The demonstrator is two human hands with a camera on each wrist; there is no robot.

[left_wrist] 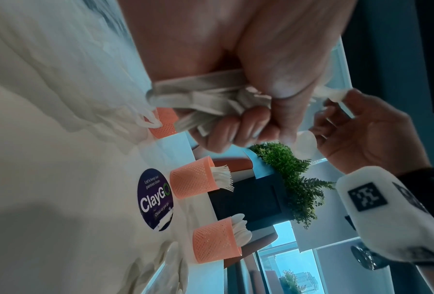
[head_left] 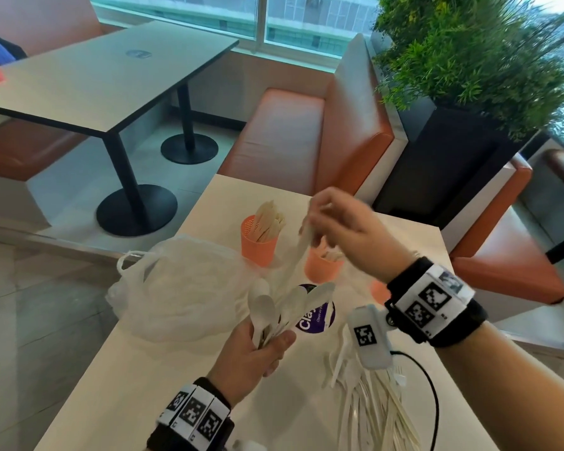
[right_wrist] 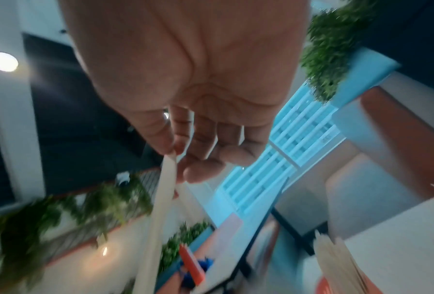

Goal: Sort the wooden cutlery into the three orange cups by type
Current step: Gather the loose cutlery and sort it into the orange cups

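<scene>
My left hand grips a bunch of pale wooden spoons by their handles, bowls fanned upward; in the left wrist view those handles sit in its curled fingers. My right hand is raised above the cups and pinches one thin utensil by its end; the right wrist view shows thumb and forefinger on the handle. Its type is blurred. Three orange mesh cups stand behind: the knife cup, the fork cup and a third cup mostly hidden by my right wrist, which holds spoons.
A crumpled clear plastic bag lies left of the cups. Loose cutlery is piled on the white table near its front right, under a black cable. A purple round sticker marks the middle. Orange benches and a planter stand beyond.
</scene>
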